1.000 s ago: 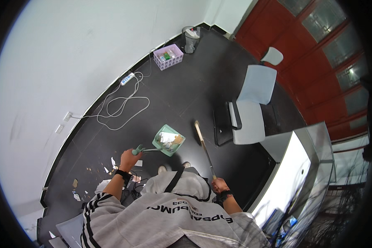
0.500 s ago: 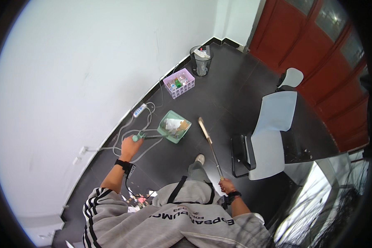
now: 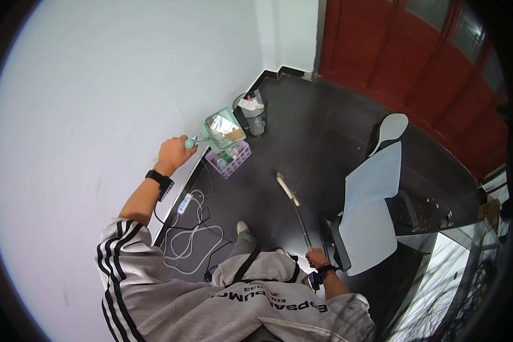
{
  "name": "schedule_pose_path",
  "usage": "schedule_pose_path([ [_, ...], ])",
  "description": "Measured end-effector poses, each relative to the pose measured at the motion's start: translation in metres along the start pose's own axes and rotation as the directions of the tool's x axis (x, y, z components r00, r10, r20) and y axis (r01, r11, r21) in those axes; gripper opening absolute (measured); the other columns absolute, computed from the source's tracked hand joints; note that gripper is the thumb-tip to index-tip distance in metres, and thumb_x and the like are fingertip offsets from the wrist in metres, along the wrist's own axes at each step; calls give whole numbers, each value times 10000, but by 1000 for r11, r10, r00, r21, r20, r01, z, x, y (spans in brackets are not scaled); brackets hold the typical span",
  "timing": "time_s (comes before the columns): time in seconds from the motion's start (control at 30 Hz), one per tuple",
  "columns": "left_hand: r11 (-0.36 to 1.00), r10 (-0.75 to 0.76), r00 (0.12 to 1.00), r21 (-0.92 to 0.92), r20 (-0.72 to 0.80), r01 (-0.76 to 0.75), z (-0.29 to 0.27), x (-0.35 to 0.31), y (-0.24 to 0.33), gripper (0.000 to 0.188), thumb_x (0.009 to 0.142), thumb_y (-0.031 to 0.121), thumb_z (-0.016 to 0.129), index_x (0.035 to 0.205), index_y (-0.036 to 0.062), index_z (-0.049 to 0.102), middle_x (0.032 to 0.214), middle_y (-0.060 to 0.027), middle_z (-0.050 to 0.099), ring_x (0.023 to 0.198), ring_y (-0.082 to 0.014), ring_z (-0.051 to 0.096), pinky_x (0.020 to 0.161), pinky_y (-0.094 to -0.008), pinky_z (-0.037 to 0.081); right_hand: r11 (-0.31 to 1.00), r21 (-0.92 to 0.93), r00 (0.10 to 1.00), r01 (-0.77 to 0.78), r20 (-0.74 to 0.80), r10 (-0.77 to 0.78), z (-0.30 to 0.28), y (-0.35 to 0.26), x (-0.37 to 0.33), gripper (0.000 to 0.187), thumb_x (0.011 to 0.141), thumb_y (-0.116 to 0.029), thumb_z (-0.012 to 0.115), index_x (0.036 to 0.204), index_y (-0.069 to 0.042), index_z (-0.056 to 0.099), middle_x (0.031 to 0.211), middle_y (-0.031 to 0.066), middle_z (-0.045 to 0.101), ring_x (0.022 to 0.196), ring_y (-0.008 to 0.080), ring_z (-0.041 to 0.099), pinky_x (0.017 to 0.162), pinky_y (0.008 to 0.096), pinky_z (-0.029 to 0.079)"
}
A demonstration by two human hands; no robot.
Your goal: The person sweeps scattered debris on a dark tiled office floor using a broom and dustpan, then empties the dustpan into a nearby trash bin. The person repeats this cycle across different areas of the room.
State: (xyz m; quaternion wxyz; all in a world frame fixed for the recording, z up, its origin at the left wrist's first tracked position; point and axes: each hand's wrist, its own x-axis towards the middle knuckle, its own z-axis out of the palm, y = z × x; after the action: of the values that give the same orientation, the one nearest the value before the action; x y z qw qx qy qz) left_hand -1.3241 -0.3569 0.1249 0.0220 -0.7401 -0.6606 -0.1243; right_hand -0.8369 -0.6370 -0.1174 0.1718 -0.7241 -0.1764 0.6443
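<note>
My left hand (image 3: 175, 154) is closed round the handle of a green dustpan (image 3: 204, 126), lifted out to the left in front of the white wall. White and brown scraps (image 3: 223, 127) lie in its pan. Below and partly behind it, a lilac basket (image 3: 229, 167) of bottles stands on the floor. Just past the pan is a black mesh waste bin (image 3: 259, 121) with white waste inside. My right hand (image 3: 317, 258) grips the shaft of a broom (image 3: 302, 219), whose pale head points away from me over the dark floor.
A light grey office chair (image 3: 367, 228) stands at the right. White cables and a power strip (image 3: 184, 203) lie along the wall at the left. Red doors (image 3: 382, 74) close off the far right, and a small brown box (image 3: 489, 212) sits at the right edge.
The dustpan has moved up and away from me, from over the floor to above the basket and near the bin. I have stepped forward; the broom stays at my right.
</note>
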Motion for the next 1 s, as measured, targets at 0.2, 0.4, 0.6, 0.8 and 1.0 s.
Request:
schedule_pose_path([
  [0.2,963,256,967,83,1,-255,10,148,3,307,780,355,594,779,48,591,692,-168,634,657,-357,618,611,-443,500,989,137,993,-56,-96,69,23,-61,36,107,743,-39,572,738,-63,468,493,27,407,340,126,342,309,267,269],
  [0.4,820,549,831,132,88,-556,49,268,-15,256,756,306,601,758,51,580,674,-151,634,654,-325,630,612,-434,502,952,306,985,9,-167,44,75,-122,55,120,739,-63,575,684,-60,469,502,27,416,361,131,350,327,270,266],
  [0.6,657,699,678,169,227,-735,65,315,-9,222,685,249,646,754,48,584,673,-123,636,645,-310,639,587,-426,503,896,443,984,17,-165,63,95,-162,62,91,744,-59,565,733,-60,475,541,11,424,397,110,371,338,256,278],
  [0.8,561,743,582,167,331,-811,74,324,10,192,674,223,655,761,66,585,688,-106,648,654,-286,650,579,-393,510,880,474,991,17,-124,47,90,-181,76,100,746,-47,565,742,-56,466,544,15,426,398,107,372,341,254,281],
  [1.0,589,669,605,190,432,-786,71,325,41,199,703,194,624,830,45,586,716,-122,653,677,-290,650,606,-400,512,867,498,993,13,-111,49,75,-186,86,116,746,-39,566,751,-66,453,553,15,421,395,102,354,341,249,276],
])
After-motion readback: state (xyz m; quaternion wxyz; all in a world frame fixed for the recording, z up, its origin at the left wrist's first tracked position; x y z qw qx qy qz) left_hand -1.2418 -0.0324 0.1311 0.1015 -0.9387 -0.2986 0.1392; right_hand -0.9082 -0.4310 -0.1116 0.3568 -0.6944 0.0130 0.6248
